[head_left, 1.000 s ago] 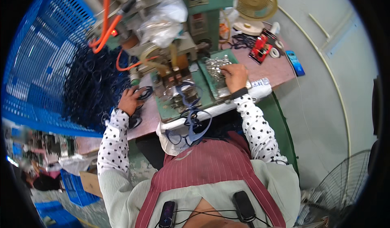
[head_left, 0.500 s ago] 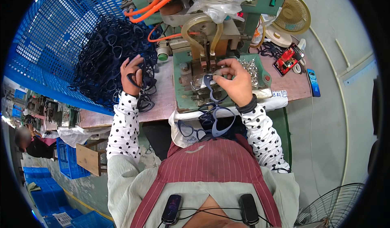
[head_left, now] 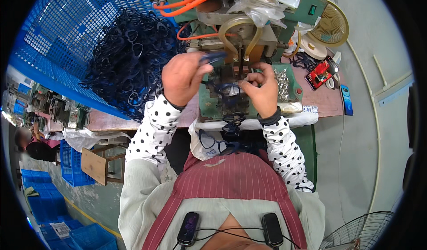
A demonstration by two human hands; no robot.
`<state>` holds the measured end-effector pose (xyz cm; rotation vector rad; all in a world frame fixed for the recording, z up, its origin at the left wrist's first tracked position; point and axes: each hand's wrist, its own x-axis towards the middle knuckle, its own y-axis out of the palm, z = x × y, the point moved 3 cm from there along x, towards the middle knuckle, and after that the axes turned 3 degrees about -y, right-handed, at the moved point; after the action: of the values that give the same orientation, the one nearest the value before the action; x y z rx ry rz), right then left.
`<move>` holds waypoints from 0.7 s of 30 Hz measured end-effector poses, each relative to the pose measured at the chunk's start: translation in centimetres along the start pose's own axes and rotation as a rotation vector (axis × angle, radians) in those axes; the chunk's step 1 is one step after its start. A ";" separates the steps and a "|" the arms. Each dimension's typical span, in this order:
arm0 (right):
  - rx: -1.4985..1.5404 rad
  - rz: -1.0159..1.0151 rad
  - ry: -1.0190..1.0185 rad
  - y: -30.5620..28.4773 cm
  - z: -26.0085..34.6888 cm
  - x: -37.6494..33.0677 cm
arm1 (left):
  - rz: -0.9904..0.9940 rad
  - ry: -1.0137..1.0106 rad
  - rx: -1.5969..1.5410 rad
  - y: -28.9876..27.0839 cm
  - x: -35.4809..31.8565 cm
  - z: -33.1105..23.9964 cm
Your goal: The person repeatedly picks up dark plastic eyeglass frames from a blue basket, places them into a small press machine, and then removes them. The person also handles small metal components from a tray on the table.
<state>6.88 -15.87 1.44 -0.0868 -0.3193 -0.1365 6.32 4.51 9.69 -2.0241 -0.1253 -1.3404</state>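
My left hand (head_left: pixel 183 78) is closed on a dark navy eyeglass frame (head_left: pixel 213 57), held up left of the green bench machine's (head_left: pixel 209 109) work head. My right hand (head_left: pixel 263 92) has thumb and fingers pinched together beside the metal fixture; whatever lies between the fingertips is too small to make out. A blurred dark shape at the fixture, between both hands, cannot be made out clearly. Several more eyeglass frames (head_left: pixel 209 139) hang or lie at the table's front edge, over a white bag by my apron.
A large blue basket (head_left: pixel 53 78) heaped with dark frames (head_left: pixel 129 58) stands left. Small shiny metal parts (head_left: pixel 283 84) lie in the machine's right tray. Orange hoses (head_left: pixel 195 0) cross above. A fan (head_left: pixel 331 25), a lit phone (head_left: pixel 321 73) and a blue phone (head_left: pixel 346 99) are at right.
My left hand has moved right from the basket's edge toward the machine, carrying an eyeglass frame. The frame that hung from my right fingers toward my apron no longer hangs there.
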 end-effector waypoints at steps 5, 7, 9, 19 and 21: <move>0.093 -0.061 0.002 0.7 -0.9 -0.1 | -0.017 0.095 -0.149 -0.6 -0.6 0.5; 0.059 -0.051 -0.012 0.5 -0.8 -0.1 | 0.022 0.281 -0.155 -1.5 -2.3 -1.1; 0.065 -0.029 -0.042 0.6 -1.0 -0.3 | -0.012 0.266 -0.110 -1.4 -2.3 -2.1; -0.304 0.094 -0.082 -0.2 2.2 0.6 | -0.039 -0.404 -0.324 0.2 -1.4 1.0; -0.360 0.112 -0.107 -0.4 1.9 0.8 | -0.036 -0.384 -0.297 0.1 -1.2 0.9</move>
<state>7.00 -16.11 3.53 -0.4687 -0.3934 -0.0771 6.48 5.35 8.42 -2.5269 -0.1424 -1.0231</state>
